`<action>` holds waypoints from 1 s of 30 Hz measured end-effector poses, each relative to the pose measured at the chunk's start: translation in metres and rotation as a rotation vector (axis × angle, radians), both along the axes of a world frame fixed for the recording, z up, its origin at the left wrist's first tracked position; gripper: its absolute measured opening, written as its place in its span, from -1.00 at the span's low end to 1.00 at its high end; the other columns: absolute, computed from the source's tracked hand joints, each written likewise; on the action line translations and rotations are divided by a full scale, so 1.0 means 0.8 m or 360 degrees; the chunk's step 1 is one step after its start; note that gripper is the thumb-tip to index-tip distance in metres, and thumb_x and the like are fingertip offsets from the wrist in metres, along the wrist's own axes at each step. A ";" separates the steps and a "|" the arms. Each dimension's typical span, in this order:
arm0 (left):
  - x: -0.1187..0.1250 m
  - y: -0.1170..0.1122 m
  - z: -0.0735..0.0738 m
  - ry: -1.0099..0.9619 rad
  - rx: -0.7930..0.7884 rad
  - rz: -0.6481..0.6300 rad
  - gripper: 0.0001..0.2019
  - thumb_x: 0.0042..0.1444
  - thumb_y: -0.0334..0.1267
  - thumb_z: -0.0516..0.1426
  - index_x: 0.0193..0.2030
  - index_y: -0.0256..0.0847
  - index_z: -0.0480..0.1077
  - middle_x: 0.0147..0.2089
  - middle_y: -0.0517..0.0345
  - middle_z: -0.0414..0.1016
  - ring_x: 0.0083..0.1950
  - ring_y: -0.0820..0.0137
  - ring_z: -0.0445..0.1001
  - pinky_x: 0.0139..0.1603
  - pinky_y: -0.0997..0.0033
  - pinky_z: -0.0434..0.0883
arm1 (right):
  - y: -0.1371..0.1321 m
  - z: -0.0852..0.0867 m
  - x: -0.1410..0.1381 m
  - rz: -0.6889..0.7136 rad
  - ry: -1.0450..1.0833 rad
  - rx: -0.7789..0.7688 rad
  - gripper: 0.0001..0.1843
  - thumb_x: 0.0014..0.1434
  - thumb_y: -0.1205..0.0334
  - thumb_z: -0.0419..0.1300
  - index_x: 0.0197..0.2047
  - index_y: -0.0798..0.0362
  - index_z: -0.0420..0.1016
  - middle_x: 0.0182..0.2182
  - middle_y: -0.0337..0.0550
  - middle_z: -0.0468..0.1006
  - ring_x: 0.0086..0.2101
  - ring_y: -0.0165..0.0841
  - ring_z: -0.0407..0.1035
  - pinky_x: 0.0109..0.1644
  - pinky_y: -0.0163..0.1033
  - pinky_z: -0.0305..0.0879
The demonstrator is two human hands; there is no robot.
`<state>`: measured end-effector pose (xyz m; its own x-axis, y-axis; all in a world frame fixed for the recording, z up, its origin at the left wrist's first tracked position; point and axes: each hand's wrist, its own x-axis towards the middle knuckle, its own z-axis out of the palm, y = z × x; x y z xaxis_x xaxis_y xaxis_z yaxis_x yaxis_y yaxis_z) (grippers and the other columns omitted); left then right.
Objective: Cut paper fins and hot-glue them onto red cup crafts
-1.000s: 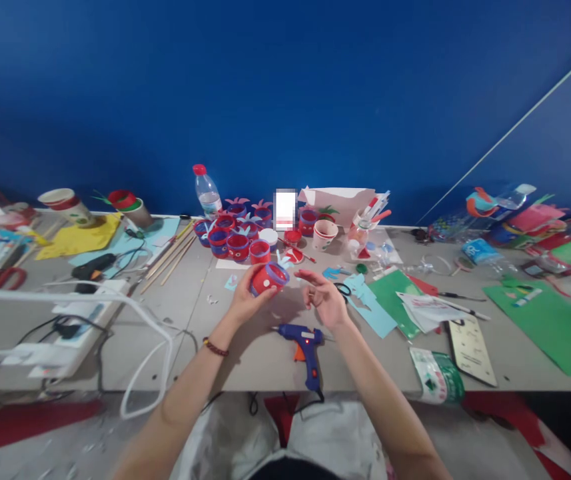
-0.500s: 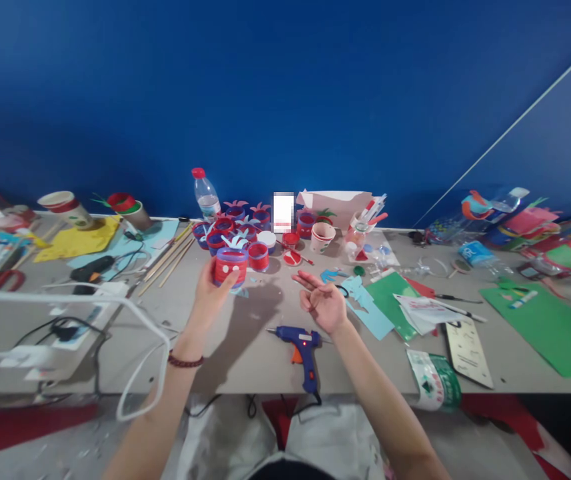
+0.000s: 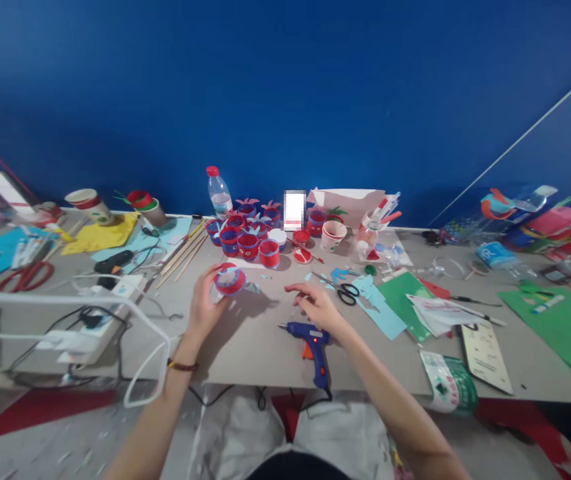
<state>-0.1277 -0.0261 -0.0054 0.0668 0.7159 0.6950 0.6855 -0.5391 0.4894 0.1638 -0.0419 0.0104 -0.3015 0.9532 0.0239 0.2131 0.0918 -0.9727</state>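
My left hand (image 3: 206, 305) grips a small red-and-purple painted cup (image 3: 230, 279) by its side. The cup is tipped so that a round end faces me, and light-blue paper leaves (image 3: 252, 287) stick out at its right. My right hand (image 3: 319, 308) holds nothing that I can see; its index finger stretches left and the others bend loosely. Just below it lies a blue hot glue gun (image 3: 310, 337) with an orange trigger, its nozzle pointing left. Scissors (image 3: 348, 294) with black handles rest beyond my right hand.
Several similar painted cups (image 3: 248, 245) stand at the back near a water bottle (image 3: 220, 198). Wooden sticks (image 3: 181, 257) and a power strip (image 3: 110, 320) with looping white cable lie left. A paper cup (image 3: 333, 236), green sheets (image 3: 398, 303) and a green-white packet (image 3: 448, 382) are right.
The cup in my left hand has tipped over from upright, its round end now towards me. My right hand has turned palm down. The whole view has shifted slightly left.
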 end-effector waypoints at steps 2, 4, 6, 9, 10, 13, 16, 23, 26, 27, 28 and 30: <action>0.000 0.000 -0.004 0.0006 0.0009 -0.0004 -0.51 0.07 -0.17 0.21 0.14 -0.16 0.23 0.16 -0.08 0.35 0.19 0.15 0.34 0.19 0.06 0.32 | -0.006 0.010 -0.004 0.0047 -0.0215 0.0174 -0.58 0.06 0.40 0.02 -0.05 0.01 0.53 -0.14 -0.10 0.57 -0.30 -0.39 0.43 -0.28 -0.28 0.36; 0.000 0.001 -0.009 0.0016 0.0000 0.0007 -0.49 0.04 -0.20 0.22 0.14 -0.16 0.23 0.16 -0.08 0.34 0.20 0.15 0.34 0.19 0.06 0.32 | -0.011 0.020 -0.008 0.0167 -0.0354 0.0325 -0.60 0.11 0.40 0.02 -0.04 0.01 0.52 -0.04 -0.08 0.54 -0.19 -0.34 0.44 -0.17 -0.23 0.37; 0.000 0.002 -0.013 0.0025 0.0006 0.0025 -0.48 0.01 -0.23 0.24 0.14 -0.16 0.23 0.15 -0.08 0.35 0.18 0.15 0.36 0.17 0.06 0.33 | -0.013 0.025 -0.013 0.0348 -0.0456 0.0435 -0.59 0.13 0.42 0.01 -0.01 0.01 0.51 0.02 -0.09 0.51 -0.07 -0.32 0.41 -0.02 -0.19 0.35; 0.001 0.003 -0.015 0.0015 0.0049 0.0047 -0.46 -0.02 -0.26 0.26 0.12 -0.17 0.24 0.11 -0.06 0.38 0.13 0.16 0.39 0.14 0.07 0.35 | -0.002 0.020 -0.022 0.0596 -0.0636 0.0594 -0.57 0.16 0.40 0.03 0.07 0.03 0.46 0.06 -0.07 0.49 0.08 -0.28 0.32 0.20 -0.11 0.19; 0.002 0.004 -0.014 0.0013 0.0049 0.0052 -0.46 -0.03 -0.26 0.26 0.11 -0.17 0.24 0.09 -0.05 0.38 0.12 0.16 0.39 0.13 0.07 0.36 | 0.005 0.016 -0.027 0.0651 -0.0712 0.0639 -0.57 0.17 0.38 0.03 0.09 0.04 0.45 0.08 -0.06 0.48 0.11 -0.27 0.29 0.22 -0.10 0.16; 0.003 0.005 -0.013 0.0039 -0.0005 0.0055 -0.48 -0.04 -0.24 0.26 0.09 -0.17 0.25 0.05 -0.04 0.41 0.08 0.15 0.41 0.10 0.06 0.37 | 0.032 0.003 -0.044 0.0747 -0.0933 0.0803 -0.56 0.20 0.36 0.02 0.13 0.13 0.41 0.10 0.02 0.46 0.12 -0.23 0.26 0.22 -0.09 0.17; 0.004 0.006 -0.014 0.0059 -0.0082 0.0161 -0.50 -0.02 -0.16 0.25 0.06 -0.20 0.26 -0.01 -0.06 0.43 0.04 0.12 0.43 0.07 0.06 0.37 | 0.055 -0.005 -0.064 0.0793 -0.1107 0.0988 -0.55 0.20 0.40 0.00 0.14 0.20 0.40 0.12 0.06 0.44 0.11 -0.22 0.27 0.23 -0.10 0.15; 0.001 0.008 -0.025 -0.0111 -0.0363 0.0453 -0.37 -0.03 -0.01 0.25 0.12 -0.26 0.21 0.00 -0.14 0.40 0.03 0.07 0.42 0.05 0.03 0.35 | 0.061 -0.012 -0.088 0.0875 -0.1524 0.1135 -0.52 0.20 0.36 0.05 0.19 0.21 0.33 0.20 0.10 0.35 0.17 -0.15 0.20 0.22 -0.02 0.15; -0.003 0.010 -0.028 -0.0199 -0.0479 0.0495 -0.35 -0.02 -0.01 0.25 0.15 -0.24 0.18 0.02 -0.16 0.39 0.01 0.07 0.42 0.02 0.02 0.37 | 0.059 -0.017 -0.086 0.0878 -0.1578 0.1152 -0.49 0.21 0.36 0.04 0.23 0.20 0.28 0.22 0.08 0.31 0.19 -0.13 0.17 0.20 0.01 0.15; -0.004 0.010 -0.028 -0.0237 -0.0512 0.0489 -0.36 -0.02 -0.02 0.25 0.16 -0.22 0.18 0.02 -0.14 0.39 0.00 0.09 0.43 0.01 0.02 0.38 | 0.059 -0.019 -0.085 0.0882 -0.1580 0.1163 -0.49 0.21 0.36 0.04 0.23 0.20 0.28 0.22 0.08 0.31 0.19 -0.12 0.17 0.20 0.02 0.16; -0.005 0.011 -0.027 -0.0280 -0.0534 0.0479 -0.36 -0.02 -0.03 0.25 0.16 -0.21 0.17 0.02 -0.13 0.39 -0.01 0.11 0.43 0.00 0.03 0.38 | 0.060 -0.020 -0.085 0.0884 -0.1580 0.1176 -0.49 0.21 0.35 0.04 0.23 0.20 0.28 0.22 0.07 0.32 0.18 -0.11 0.17 0.19 0.02 0.17; -0.006 0.009 -0.026 -0.0381 -0.0530 0.0418 -0.33 -0.03 -0.04 0.26 0.18 -0.20 0.14 0.04 -0.13 0.35 0.02 0.12 0.41 0.03 0.02 0.36 | 0.061 -0.021 -0.086 0.0886 -0.1586 0.1201 -0.49 0.20 0.34 0.05 0.22 0.21 0.29 0.22 0.06 0.33 0.17 -0.10 0.18 0.18 0.01 0.18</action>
